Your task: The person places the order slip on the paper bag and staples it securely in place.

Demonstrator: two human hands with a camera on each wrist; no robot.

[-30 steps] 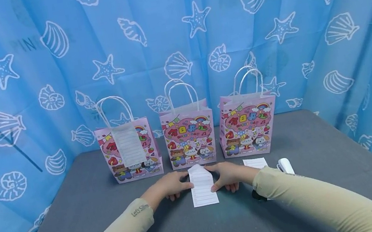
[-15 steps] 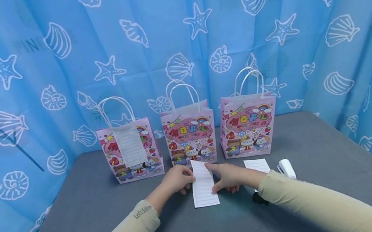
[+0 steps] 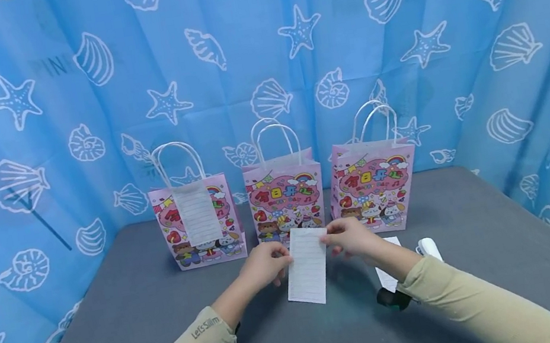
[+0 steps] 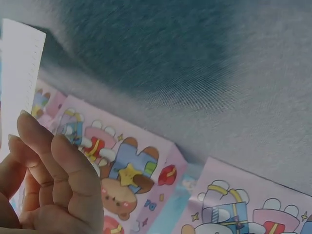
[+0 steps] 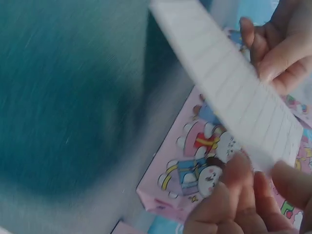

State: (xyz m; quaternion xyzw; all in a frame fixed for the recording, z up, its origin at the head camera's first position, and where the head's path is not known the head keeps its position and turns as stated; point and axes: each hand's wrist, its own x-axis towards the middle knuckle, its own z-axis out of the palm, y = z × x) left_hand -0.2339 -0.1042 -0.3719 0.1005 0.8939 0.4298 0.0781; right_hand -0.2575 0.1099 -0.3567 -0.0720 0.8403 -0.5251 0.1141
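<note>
A lined paper slip [image 3: 308, 268] is held up in front of the middle pink gift bag [image 3: 287, 196]. My left hand [image 3: 267, 264] pinches its left edge between thumb and fingers. On the other side, my right hand [image 3: 351, 237] grips the slip near its upper right corner. The right wrist view shows the ruled face of the paper slip [image 5: 234, 83] slanting between both hands. In the left wrist view the slip [image 4: 20, 68] stands edge-on beside the curled fingers.
A left gift bag [image 3: 230, 226] has a similar lined slip [image 3: 196, 214] hanging on its front. The right gift bag [image 3: 374, 185] stands beside the middle one. Another slip [image 3: 386, 280], a white stapler [image 3: 429, 249] and a black object [image 3: 393, 299] lie by my right forearm.
The paper slip has come up from lying on the table, tilting upright toward the middle bag. My right hand has shifted up to its top corner; my left hand now pinches its left edge.
</note>
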